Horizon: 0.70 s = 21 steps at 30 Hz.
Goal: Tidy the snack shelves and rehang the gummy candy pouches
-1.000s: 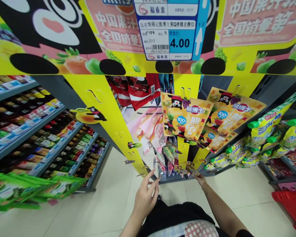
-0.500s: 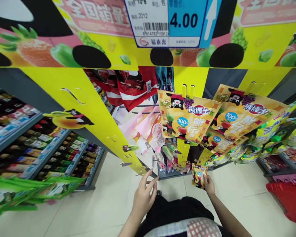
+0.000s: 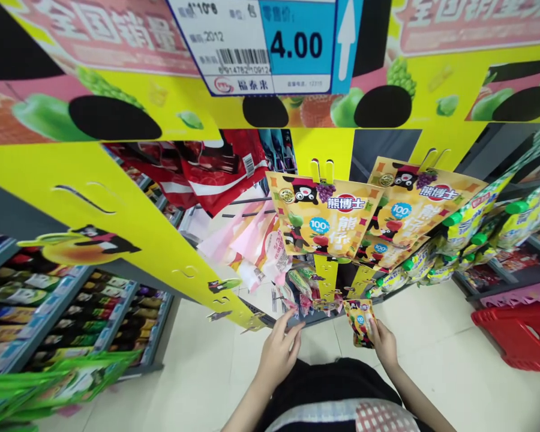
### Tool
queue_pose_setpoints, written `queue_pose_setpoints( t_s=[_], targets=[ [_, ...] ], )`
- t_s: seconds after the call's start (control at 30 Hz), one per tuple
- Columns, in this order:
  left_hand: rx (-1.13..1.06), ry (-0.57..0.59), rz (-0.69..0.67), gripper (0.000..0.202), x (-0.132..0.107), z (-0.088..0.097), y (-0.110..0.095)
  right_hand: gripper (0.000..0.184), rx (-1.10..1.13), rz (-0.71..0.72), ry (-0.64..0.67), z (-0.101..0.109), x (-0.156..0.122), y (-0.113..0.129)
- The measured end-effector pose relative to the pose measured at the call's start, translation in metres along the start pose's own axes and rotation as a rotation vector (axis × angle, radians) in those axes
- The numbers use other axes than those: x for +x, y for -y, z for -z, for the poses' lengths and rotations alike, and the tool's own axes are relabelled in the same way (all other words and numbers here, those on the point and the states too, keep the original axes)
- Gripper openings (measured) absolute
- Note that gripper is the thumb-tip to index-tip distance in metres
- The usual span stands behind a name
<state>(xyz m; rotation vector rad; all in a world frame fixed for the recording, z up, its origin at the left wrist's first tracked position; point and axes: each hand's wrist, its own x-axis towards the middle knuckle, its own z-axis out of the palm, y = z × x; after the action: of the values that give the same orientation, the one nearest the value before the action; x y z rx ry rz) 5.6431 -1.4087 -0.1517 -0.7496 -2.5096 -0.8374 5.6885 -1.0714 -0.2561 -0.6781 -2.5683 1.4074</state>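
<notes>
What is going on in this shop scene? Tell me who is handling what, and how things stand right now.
A person stands at a yellow display stand hung with snack packets. Their right hand grips a small yellow packet low down by the stand. Their left hand is open and holds nothing, with its fingers close to the stand's lower edge. Larger yellow packets hang higher up, under a price tag reading 4.00. A red basket sits on the floor to the right.

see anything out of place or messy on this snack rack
One small packet is off the rack, held in the right hand. The pink bags behind hang tilted and bunched. No spill or damage shows.
</notes>
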Motion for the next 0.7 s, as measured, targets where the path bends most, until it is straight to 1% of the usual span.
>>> queue_pose_setpoints(
  t_s=[0.07,0.1,0.17,0.23,0.27,0.3,0.33,0.37,0.4,0.43,0.47,0.53,0.57,0.6,0.67,0.7],
  targets=[
    [-0.088,0.076,0.040,0.027,0.003,-0.004,-0.002,0.069,0.031,0.067,-0.005,0.009,-0.012,0.016],
    [-0.154,0.143,0.082,0.027,0.006,-0.006,-0.005,0.067,0.050,0.098,-0.011,0.014,-0.018,0.025],
    [-0.336,0.328,0.198,0.034,0.014,-0.007,-0.014,0.063,0.089,0.150,-0.025,0.022,-0.032,0.044],
    [-0.569,0.508,0.289,0.059,0.023,-0.005,-0.027,0.057,0.129,0.192,-0.009,0.028,-0.042,0.069],
    [-0.691,0.564,0.310,0.071,0.027,-0.003,-0.033,0.055,0.154,0.223,0.031,0.031,-0.046,0.083],
    [-0.808,0.590,0.324,0.075,0.031,-0.001,-0.040,0.052,0.173,0.267,0.091,0.033,-0.047,0.098],
    [-0.909,0.587,0.336,0.070,0.034,0.002,-0.045,0.049,0.183,0.325,0.167,0.036,-0.048,0.115],
    [-0.980,0.560,0.354,0.062,0.035,0.005,-0.049,0.045,0.179,0.398,0.229,0.038,-0.046,0.134],
    [-1.021,0.518,0.381,0.054,0.036,0.009,-0.051,0.039,0.148,0.474,0.261,0.042,-0.044,0.153],
    [-1.039,0.463,0.414,0.051,0.036,0.014,-0.051,0.031,0.110,0.548,0.227,0.045,-0.040,0.172],
    [-1.042,0.408,0.444,0.051,0.035,0.020,-0.049,0.025,0.093,0.611,0.131,0.048,-0.036,0.192],
    [-1.041,0.304,0.483,0.056,0.032,0.033,-0.041,0.029,0.129,0.683,-0.055,0.054,-0.026,0.231],
    [-1.054,0.262,0.496,0.058,0.031,0.039,-0.037,0.032,0.183,0.686,-0.100,0.056,-0.020,0.249],
    [-1.074,0.227,0.503,0.060,0.030,0.045,-0.032,0.035,0.247,0.674,-0.091,0.058,-0.014,0.266],
    [-1.107,0.175,0.499,0.062,0.029,0.057,-0.024,0.041,0.342,0.645,0.003,0.059,-0.003,0.295],
    [-1.110,0.152,0.489,0.060,0.030,0.062,-0.022,0.041,0.358,0.647,0.034,0.059,0.001,0.307]
  ],
)
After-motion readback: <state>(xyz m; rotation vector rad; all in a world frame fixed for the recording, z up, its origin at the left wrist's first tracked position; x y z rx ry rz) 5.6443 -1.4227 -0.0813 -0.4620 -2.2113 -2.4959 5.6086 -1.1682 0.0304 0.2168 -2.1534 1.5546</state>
